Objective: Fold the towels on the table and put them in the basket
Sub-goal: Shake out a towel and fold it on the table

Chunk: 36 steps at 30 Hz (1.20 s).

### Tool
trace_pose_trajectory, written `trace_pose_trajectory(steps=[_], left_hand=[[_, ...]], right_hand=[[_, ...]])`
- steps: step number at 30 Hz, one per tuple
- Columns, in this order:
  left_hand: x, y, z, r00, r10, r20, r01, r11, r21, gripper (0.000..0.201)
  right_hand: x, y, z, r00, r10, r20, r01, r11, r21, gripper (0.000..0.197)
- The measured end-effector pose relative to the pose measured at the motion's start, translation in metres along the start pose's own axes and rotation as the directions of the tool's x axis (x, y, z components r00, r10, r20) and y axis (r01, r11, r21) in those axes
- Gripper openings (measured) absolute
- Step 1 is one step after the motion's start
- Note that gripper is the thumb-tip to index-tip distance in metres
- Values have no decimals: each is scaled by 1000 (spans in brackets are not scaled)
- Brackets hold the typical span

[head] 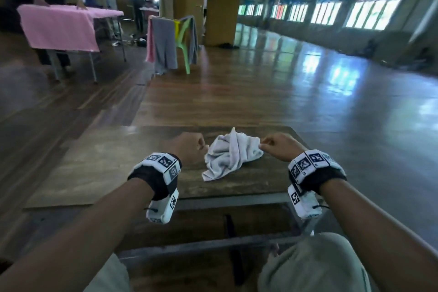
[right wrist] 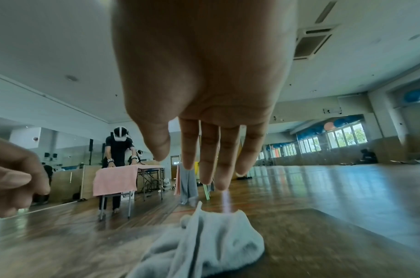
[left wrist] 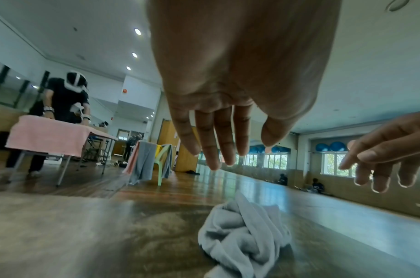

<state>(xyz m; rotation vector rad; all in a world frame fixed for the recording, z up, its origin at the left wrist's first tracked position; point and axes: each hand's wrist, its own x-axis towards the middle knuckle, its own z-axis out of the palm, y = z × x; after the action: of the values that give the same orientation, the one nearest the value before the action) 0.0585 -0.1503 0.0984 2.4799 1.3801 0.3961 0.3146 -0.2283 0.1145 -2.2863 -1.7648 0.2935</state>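
Observation:
A crumpled pale grey towel [head: 231,156] [left wrist: 242,235] [right wrist: 208,242] lies in a heap on the dark wooden table [head: 118,161], a little right of its middle. My left hand [head: 200,147] [left wrist: 242,152] hovers just left of the heap, fingers hanging relaxed and holding nothing. My right hand [head: 267,143] [right wrist: 187,165] hovers at the towel's right edge, fingers likewise loose and empty; whether they touch the cloth I cannot tell. Each wrist view also catches the other hand at its side edge. No basket is in view.
The table's metal front rail [head: 225,201] runs just above my knees. Beyond the table is open wooden floor. A green chair [head: 184,38] draped with grey and pink towels stands further back. At far left a person leans over a pink-covered table [head: 59,23].

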Motion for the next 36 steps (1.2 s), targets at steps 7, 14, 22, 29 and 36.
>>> trace_pose_trajectory(steps=[7,14,22,29,36], left_hand=[[30,5,83,989,90,113,-92,996,11,22],[62,-9,160,986,119,115,-118,993,-14,21],[86,-16,191,998,57,17,-59,994,95,19],[90,-15,148,987,81,-140,-91,994,-64,9],[92,16,43,939,159,-306,-160,987,22,12]], right_hand=[[23,32,65,993,-100,62,102,994,-32,27],[63,31,126,928,-372,-26,349,892,-287,37],[92,21,152,921,-388,31,336,753,-565,18],[99,27,121,945,-311,-104,277,926,-258,17],[93,-3,22,912,-356,-204,308,923,-232,11]])
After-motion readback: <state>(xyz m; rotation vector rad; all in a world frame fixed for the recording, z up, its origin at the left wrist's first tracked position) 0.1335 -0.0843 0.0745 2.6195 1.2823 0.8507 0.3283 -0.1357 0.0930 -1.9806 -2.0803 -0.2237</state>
